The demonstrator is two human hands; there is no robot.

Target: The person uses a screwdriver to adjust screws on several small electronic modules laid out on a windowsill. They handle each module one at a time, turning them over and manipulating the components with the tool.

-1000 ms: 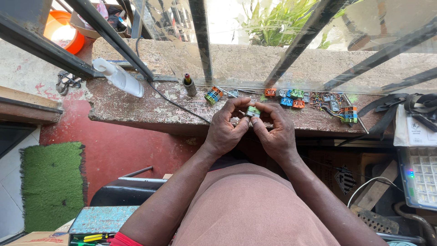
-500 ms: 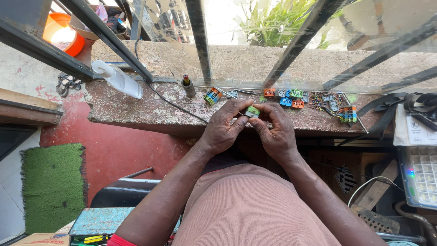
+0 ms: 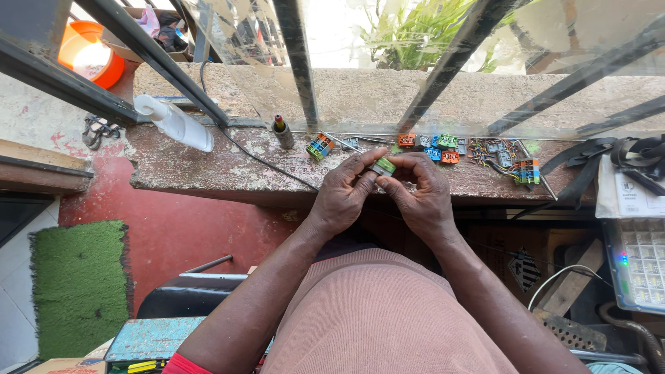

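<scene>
Left hand (image 3: 344, 194): fingers curled, thumb and forefinger pinching the near-left end of the green-and-grey connector (image 3: 382, 166)
Right hand (image 3: 420, 190): fingers bent, fingertips gripping the right side of the same connector
Connector position: held between both hands, just above the near edge of the counter (image 3: 208, 170), at its middle
Behind the connector: row of orange, blue and green connectors (image 3: 438, 145) lying on the counter
Right of the row: wired connectors (image 3: 516, 163) in a tangle, then black straps (image 3: 609, 156)
Left of the connector: multicoloured connector block (image 3: 319, 147), small upright bottle (image 3: 282, 131), black cable (image 3: 256, 156), white spray bottle (image 3: 174, 122) lying on its side
Below the counter, far left: green mat (image 3: 76, 284) on the floor
</scene>
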